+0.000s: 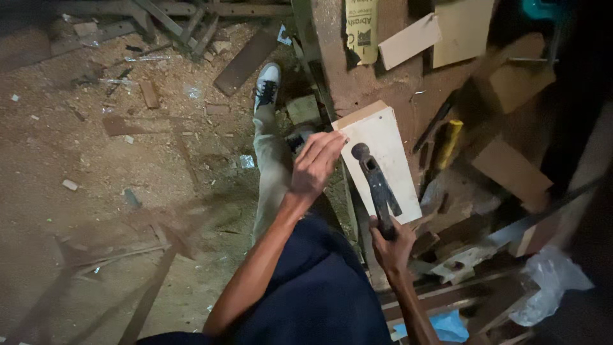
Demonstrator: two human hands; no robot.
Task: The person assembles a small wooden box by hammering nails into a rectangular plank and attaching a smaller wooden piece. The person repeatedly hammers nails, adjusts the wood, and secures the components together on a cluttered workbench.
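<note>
Pale wood is the material at the centre of the head view: a light rectangular board point(382, 163) rests on the reddish-brown workbench point(357, 76), its long axis running from near to far. We see the left hand point(316, 165) laid over the board's left edge, fingers curled down across the rim and closed on it; we judge that this grip pins the board so that it does not slide on the bench. The right hand point(391, 246), at the board's near end, is wrapped tight round the handle of a dark hammer point(378, 185). The hammer's rounded head points away from us and sits over the middle of the board; whether it touches the wood or hangs just above it we cannot tell. Holding the handle low, at its near end, leaves the head free over the surface.

To the right of the board, on the cluttered bench, a yellow-handled tool point(449, 142) lies beside offcut blocks point(511, 167), and a crumpled plastic bag point(552, 281) sits at the near right. Two pale panels point(434, 35) lean at the far edge.

To the left, below the bench, a trousered leg ends in a black-and-white shoe point(267, 86) planted on the sawdust-covered floor point(96, 166), well forward, which we take as a brace. Scrap strips point(246, 61) lie scattered on that floor farther off.
</note>
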